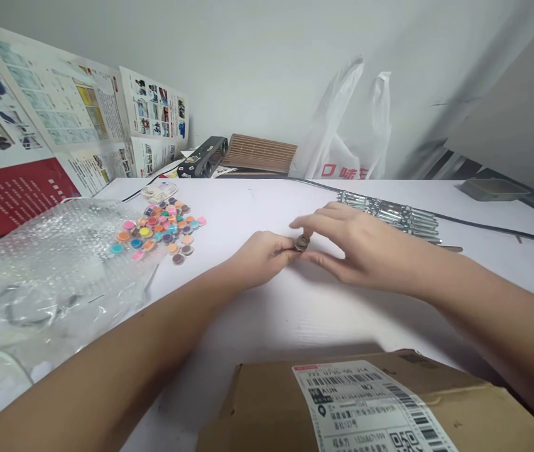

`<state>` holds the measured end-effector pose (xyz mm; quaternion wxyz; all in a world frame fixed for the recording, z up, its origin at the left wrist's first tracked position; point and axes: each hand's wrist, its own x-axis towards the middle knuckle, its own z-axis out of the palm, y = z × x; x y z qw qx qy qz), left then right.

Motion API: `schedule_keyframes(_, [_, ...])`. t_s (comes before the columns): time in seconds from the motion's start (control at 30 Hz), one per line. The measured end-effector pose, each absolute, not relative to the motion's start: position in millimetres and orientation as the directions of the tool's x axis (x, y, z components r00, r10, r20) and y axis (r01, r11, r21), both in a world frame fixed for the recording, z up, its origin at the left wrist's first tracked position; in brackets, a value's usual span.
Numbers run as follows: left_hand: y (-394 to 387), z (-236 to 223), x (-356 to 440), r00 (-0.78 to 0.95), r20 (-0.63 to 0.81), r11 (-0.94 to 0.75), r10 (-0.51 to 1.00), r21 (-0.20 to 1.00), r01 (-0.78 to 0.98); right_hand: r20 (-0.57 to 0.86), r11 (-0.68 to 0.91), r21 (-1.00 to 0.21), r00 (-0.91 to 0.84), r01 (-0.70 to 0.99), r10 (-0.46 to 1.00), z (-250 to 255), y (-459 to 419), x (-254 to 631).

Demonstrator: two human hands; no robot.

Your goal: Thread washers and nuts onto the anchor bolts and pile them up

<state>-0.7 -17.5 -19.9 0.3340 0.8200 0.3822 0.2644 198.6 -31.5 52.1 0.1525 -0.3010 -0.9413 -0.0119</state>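
Observation:
Above the middle of the white table, my left hand (267,256) pinches a small round brown pot (301,243) between thumb and fingers. My right hand (349,242) is right beside the pot, thumb and fingers spread around its right side. Whether the right fingertips touch it, I cannot tell. To the left lies a pile of small round pots (158,227) in many colours, such as orange, pink, blue, yellow and brown. Behind my right hand is a bundle of silvery metal bolts (392,216), partly hidden by the hand.
A cardboard box (262,402) with a shipping label stands at the near edge. Bubble wrap (64,245) covers the left side. At the back are a white plastic bag (342,138), a black device (205,157) and a slatted brown panel (260,152). A dark cable (484,225) crosses the right.

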Motion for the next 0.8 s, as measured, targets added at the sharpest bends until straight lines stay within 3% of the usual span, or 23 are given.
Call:
schedule_keyframes(0.1, [-16.3, -21.6, 0.9, 0.543, 0.198, -0.492, 0.816, 0.731, 0.472, 0.293, 0.856, 0.045, -0.826, 0.515, 0.482, 51.5, -27.3, 196.9])
schedule_keyframes(0.2, [-16.7, -20.4, 2.0, 0.557, 0.221, -0.519, 0.801, 0.720, 0.461, 0.310, 0.753, 0.307, -0.809, 0.582, 0.499, 43.6, -29.1, 183.8])
schedule_keyframes(0.27, [-17.7, -19.1, 2.2, 0.549, 0.210, -0.518, 0.809, 0.695, 0.499, 0.339, 0.660, 0.404, -0.774, 0.633, 0.534, 38.4, -32.9, 174.7])
schedule_keyframes(0.43, [-18.7, -20.4, 1.7, 0.530, 0.194, -0.505, 0.826, 0.672, 0.542, 0.310, 0.545, 0.273, -0.609, 0.792, 0.730, 36.1, -37.1, 171.4])
schedule_keyframes(0.6, [-17.2, -24.1, 1.1, 0.543, 0.212, -0.506, 0.812, 0.719, 0.476, 0.245, 0.702, 0.149, -0.714, 0.696, 0.655, 42.8, -31.6, 188.1])
schedule_keyframes(0.7, [-16.8, -23.5, 1.4, 0.536, 0.207, -0.497, 0.818, 0.723, 0.479, 0.269, 0.745, 0.199, -0.766, 0.637, 0.584, 43.5, -28.3, 190.4])
schedule_keyframes(0.8, [-17.2, -22.2, 1.7, 0.553, 0.211, -0.521, 0.806, 0.696, 0.494, 0.265, 0.701, 0.237, -0.739, 0.672, 0.619, 41.3, -29.5, 183.1])
